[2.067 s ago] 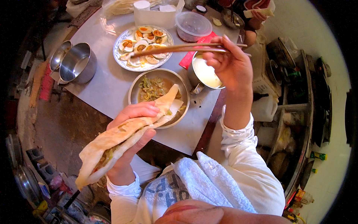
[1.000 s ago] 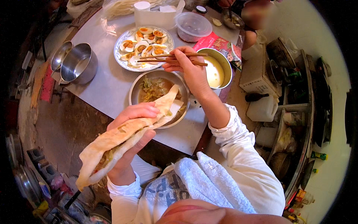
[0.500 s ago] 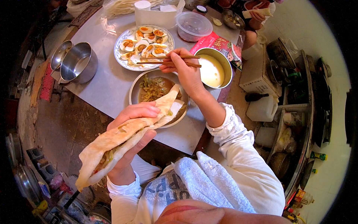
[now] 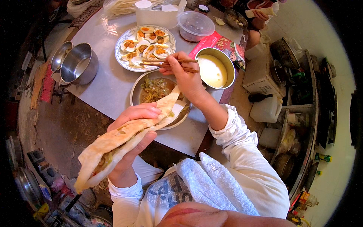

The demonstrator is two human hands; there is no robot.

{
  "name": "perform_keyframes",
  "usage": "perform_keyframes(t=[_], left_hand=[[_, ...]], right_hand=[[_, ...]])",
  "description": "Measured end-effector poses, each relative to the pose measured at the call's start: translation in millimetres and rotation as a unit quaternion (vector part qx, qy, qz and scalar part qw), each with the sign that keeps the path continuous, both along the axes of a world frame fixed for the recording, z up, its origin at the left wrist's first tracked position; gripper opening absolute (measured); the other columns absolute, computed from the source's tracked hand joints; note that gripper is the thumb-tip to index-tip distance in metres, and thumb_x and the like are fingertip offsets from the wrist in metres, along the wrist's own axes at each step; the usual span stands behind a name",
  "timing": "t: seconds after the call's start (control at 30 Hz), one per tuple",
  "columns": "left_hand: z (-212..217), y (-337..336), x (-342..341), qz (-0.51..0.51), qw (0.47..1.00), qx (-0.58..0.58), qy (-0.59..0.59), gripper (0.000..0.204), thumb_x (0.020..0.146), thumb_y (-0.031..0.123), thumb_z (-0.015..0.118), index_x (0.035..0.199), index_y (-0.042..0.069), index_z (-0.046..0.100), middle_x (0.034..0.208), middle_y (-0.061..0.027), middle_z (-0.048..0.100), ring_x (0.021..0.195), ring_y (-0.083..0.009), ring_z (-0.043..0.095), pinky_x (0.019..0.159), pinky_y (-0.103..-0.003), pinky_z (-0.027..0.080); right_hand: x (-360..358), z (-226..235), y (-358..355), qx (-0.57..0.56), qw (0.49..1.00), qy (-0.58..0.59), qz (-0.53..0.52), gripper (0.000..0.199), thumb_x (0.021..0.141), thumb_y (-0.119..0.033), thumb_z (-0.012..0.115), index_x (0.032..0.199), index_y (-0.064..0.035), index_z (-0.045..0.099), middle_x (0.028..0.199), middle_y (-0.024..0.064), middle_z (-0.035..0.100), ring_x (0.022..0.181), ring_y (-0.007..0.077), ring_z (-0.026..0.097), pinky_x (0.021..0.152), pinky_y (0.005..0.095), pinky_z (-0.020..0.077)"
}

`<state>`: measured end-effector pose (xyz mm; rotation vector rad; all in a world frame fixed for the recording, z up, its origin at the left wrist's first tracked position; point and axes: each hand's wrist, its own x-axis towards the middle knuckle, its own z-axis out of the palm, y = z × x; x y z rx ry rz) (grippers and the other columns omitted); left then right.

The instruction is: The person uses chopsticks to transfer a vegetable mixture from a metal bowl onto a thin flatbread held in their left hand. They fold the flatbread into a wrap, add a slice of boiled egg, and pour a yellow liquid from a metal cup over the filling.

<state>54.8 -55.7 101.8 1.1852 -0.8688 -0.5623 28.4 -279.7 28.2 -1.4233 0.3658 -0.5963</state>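
Note:
In my left hand [image 4: 130, 151] is a long folded flatbread [image 4: 124, 138], browned on top, with greenish filling showing along its slit. Its upper end overlaps a bowl of cooked greens [image 4: 153, 89] in brown broth. My right hand [image 4: 183, 77] grips a pair of wooden chopsticks [image 4: 162, 65]. Their tips point left, at the near edge of a patterned plate [image 4: 120, 62] of halved eggs with orange yolks. One egg half [image 4: 136, 61] lies at the tips; whether they pinch it I cannot tell. Right of this hand stands a metal pot of pale yellow liquid [image 4: 213, 72].
Steel pots [image 4: 79, 64] stand at the table's left edge. Behind the eggs are a lidded plastic tub [image 4: 194, 26], a red packet [image 4: 219, 43] and a white holder [image 4: 157, 17]. Another person's hand [image 4: 260, 18] holds a rolled flatbread at the far right. Shelves [image 4: 298, 113] line the right.
My right hand has shifted slightly left and down, and the chopstick tips now lie closer together beside the egg half. My left hand still holds the flatbread almost in place.

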Motion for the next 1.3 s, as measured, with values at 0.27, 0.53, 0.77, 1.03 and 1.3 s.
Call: perform_keyframes(t=[0.27, 0.53, 0.77, 1.03, 1.3], left_hand=[[-3.0, 1.7, 1.1, -0.003, 1.0, -0.008, 0.001, 0.038, 0.083, 0.021, 0.069, 0.109, -0.005, 0.059, 0.11, -0.0203, 0.062, 0.114, -0.0342, 0.055, 0.108, -0.052, 0.034], [0.5, 3.0, 2.1, -0.002, 1.0, 0.001, -0.004, 0.039, 0.083, 0.022, 0.069, 0.109, -0.005, 0.06, 0.11, -0.0201, 0.062, 0.115, -0.0343, 0.055, 0.107, -0.051, 0.035], [-0.5, 0.1, 0.6, 0.008, 1.0, -0.006, -0.008, 0.037, 0.084, 0.022, 0.069, 0.108, -0.005, 0.061, 0.109, -0.0201, 0.063, 0.114, -0.0346, 0.056, 0.106, -0.05, 0.037], [0.6, 1.2, 1.0, 0.004, 1.0, -0.005, -0.004, 0.037, 0.083, 0.022, 0.07, 0.108, -0.004, 0.061, 0.109, -0.0202, 0.063, 0.113, -0.0344, 0.056, 0.106, -0.05, 0.037], [2.0, 0.7, 1.6, -0.001, 1.0, 0.001, -0.003, 0.038, 0.083, 0.022, 0.07, 0.109, -0.004, 0.06, 0.109, -0.0204, 0.062, 0.113, -0.0345, 0.056, 0.107, -0.051, 0.036]], right_hand=[[-3.4, 8.0, -0.6, 0.039, 0.998, -0.041, -0.016, 0.021, 0.1, -0.015, 0.052, 0.095, 0.0041, 0.058, 0.084, 0.0085, 0.066, 0.074, 0.015, 0.068, 0.066, 0.0252, 0.0568], [-7.1, 19.9, -8.6, -0.004, 0.999, -0.038, -0.021, 0.022, 0.1, -0.016, 0.052, 0.096, 0.0048, 0.057, 0.085, 0.0093, 0.066, 0.073, 0.0151, 0.068, 0.065, 0.0248, 0.0573], [-10.1, 19.7, -11.0, 0.025, 1.0, 0.0, 0.01, 0.021, 0.1, -0.017, 0.052, 0.099, 0.003, 0.057, 0.087, 0.0086, 0.065, 0.077, 0.0151, 0.067, 0.067, 0.0247, 0.056], [-9.3, 14.6, -10.2, 0.058, 0.998, 0.017, 0.015, 0.02, 0.1, -0.016, 0.05, 0.103, 0.0027, 0.057, 0.091, 0.009, 0.065, 0.078, 0.0158, 0.068, 0.067, 0.0253, 0.0565], [-11.6, 13.5, -6.8, 0.042, 0.999, 0.025, 0.017, 0.022, 0.1, -0.015, 0.05, 0.108, 0.0038, 0.056, 0.096, 0.01, 0.064, 0.081, 0.0168, 0.068, 0.068, 0.026, 0.0571]])
